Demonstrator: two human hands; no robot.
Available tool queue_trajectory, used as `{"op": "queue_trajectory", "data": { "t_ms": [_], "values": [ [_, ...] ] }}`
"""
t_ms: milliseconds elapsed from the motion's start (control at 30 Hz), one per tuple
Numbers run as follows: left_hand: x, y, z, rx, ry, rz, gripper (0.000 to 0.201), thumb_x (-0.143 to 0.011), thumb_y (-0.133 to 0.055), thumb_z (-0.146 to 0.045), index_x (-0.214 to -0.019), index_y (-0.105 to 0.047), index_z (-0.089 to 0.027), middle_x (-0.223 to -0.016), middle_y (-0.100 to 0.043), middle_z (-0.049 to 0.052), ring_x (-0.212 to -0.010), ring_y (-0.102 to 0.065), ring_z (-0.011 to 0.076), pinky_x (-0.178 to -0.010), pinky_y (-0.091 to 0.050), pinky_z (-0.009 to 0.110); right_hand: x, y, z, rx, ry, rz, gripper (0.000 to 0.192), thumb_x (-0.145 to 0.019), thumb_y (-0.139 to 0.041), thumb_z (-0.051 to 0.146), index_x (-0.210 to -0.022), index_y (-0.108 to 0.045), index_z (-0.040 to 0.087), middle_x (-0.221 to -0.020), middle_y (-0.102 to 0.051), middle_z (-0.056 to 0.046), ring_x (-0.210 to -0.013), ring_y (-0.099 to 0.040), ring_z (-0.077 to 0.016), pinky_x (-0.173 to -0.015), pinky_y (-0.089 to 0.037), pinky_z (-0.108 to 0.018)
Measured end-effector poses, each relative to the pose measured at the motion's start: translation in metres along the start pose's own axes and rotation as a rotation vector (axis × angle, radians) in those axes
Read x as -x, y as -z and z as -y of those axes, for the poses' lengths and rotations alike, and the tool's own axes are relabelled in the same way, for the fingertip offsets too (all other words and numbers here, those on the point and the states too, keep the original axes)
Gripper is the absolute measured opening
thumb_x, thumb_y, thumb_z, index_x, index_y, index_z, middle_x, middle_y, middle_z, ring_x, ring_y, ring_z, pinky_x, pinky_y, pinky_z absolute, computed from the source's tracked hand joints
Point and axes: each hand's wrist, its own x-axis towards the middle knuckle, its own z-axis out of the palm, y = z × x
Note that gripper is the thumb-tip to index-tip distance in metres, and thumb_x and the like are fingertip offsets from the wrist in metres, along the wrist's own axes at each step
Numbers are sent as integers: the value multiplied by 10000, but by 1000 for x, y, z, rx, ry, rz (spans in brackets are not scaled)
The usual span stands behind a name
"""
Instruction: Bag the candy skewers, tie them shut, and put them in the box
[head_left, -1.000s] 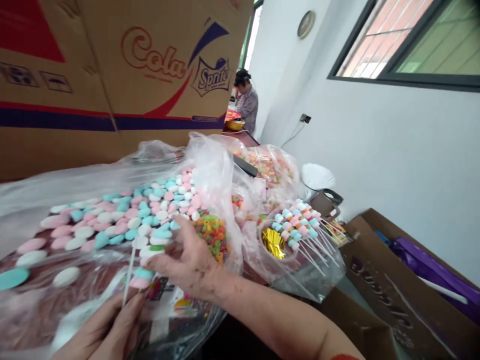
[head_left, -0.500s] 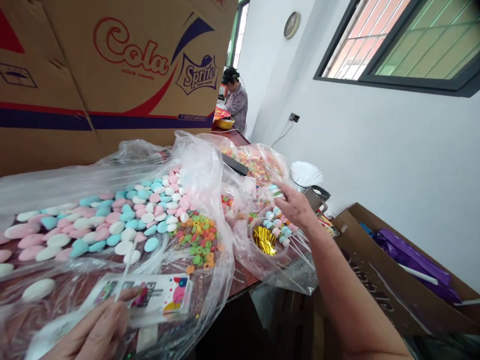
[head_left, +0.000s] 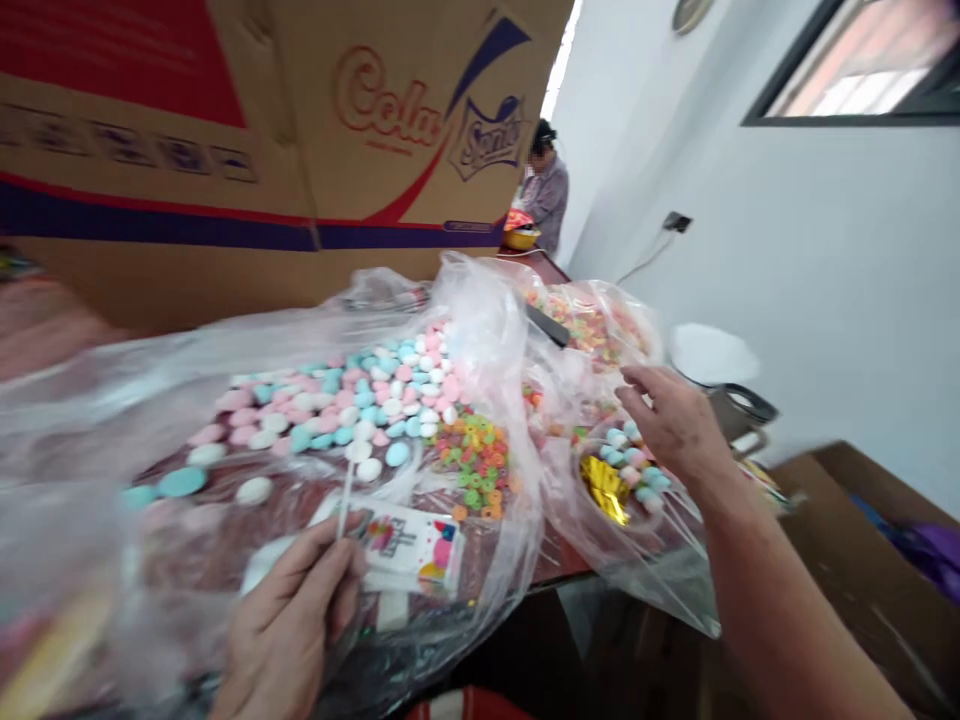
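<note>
A bare white stick (head_left: 346, 495) is pinched between the thumb and fingers of the left hand (head_left: 289, 600), its long axis held nearly upright with a slight lean, its free end pointed up and away toward the pastel candies (head_left: 394, 407). These candies are spread beyond the left hand, which is set much nearer to them than the right; the stick's upper end is seen against a white one, but whether the two are touching cannot be told. Ring candies (head_left: 480, 458) are heaped between the two hands, just beside the pastel ones, and printed cards (head_left: 420, 548) are laid close to the left fingers

The right hand (head_left: 675, 420) is reached forward, palm down, over the loaded candy sticks (head_left: 649, 478), well apart from the left. Its fingers are loosely bent and parted, with nothing seen gripped. The right forearm is slanted in from the lower right corner. Gold ties (head_left: 606, 490) are placed just beside the loaded sticks, over the worktop (head_left: 559, 562)
</note>
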Motion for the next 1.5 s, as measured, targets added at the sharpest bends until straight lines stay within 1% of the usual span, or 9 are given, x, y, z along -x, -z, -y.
{"op": "queue_trajectory", "data": {
  "t_ms": [100,167,300,433,667,867,1100,1300,1500],
  "values": [
    [3,-3,-3,112,42,6,364,-702,-779,-412,-952,-688,-163,-533,-545,-53,-390,-341,32,-362,-220,133,-4,-8,59,-313,218,-65,299,-914,-477,330,-1091,-679,200,-1057,-719,-81,-962,-657,-233,-868,-491,-349],
    [3,-3,-3,122,38,-14,376,-733,-753,-450,-962,-677,-162,-520,-528,-61,-386,-313,30,-360,-204,133,-6,-18,100,-436,331,55,271,-911,-481,298,-1060,-691,216,-1002,-737,-61,-907,-673,-215,-826,-500,-323],
    [4,-1,-1,115,3,-35,372,-758,-734,-460,-991,-652,-181,-514,-525,-72,-383,-307,37,-353,-205,137,-9,-53,166,-361,505,405,251,-914,-461,195,-992,-699,216,-1005,-735,-52,-914,-665,-196,-828,-484,-293],
    [6,-1,1,118,1,-17,355,-769,-722,-456,-978,-654,-177,-518,-525,-73,-376,-311,37,-352,-201,145,-8,-90,201,-288,517,468,176,-867,-525,162,-836,-691,211,-867,-727,-69,-796,-651,-209,-733,-481,-291],
    [9,-3,-4,147,-26,-80,303,-770,-710,-436,-907,-634,-177,-520,-521,-71,-378,-320,38,-356,-191,145,2,-108,215,-329,503,499,147,-827,-554,131,-850,-685,194,-961,-707,-83,-857,-646,-214,-726,-477,-291],
    [9,-1,-3,150,-25,-29,274,-815,-675,-429,-903,-631,-174,-524,-513,-71,-388,-306,39,-357,-198,144,0,-105,228,-460,512,551,181,-906,-486,180,-941,-664,190,-770,-701,23,-692,-639,-121,-608,-457,-198],
    [10,0,-1,127,-3,-24,286,-805,-669,-454,-869,-620,-180,-509,-502,-68,-388,-302,45,-356,-195,151,9,-100,235,-363,557,367,203,-925,-459,129,-1019,-633,172,-1089,-630,-123,-962,-592,-231,-794,-457,-315],
    [11,0,0,107,-4,-39,317,-784,-680,-476,-876,-634,-176,-515,-497,-67,-395,-313,47,-360,-204,154,25,-114,229,-383,695,350,167,-911,-487,93,-955,-629,170,-1039,-616,-117,-1000,-565,-229,-874,-463,-324],
    [11,-1,-2,104,7,-36,315,-787,-680,-472,-876,-627,-175,-516,-497,-70,-383,-306,41,-359,-195,155,22,-122,225,-497,681,342,159,-852,-508,79,-937,-603,174,-948,-619,-55,-894,-578,-178,-826,-475,-283]
  ]
}}
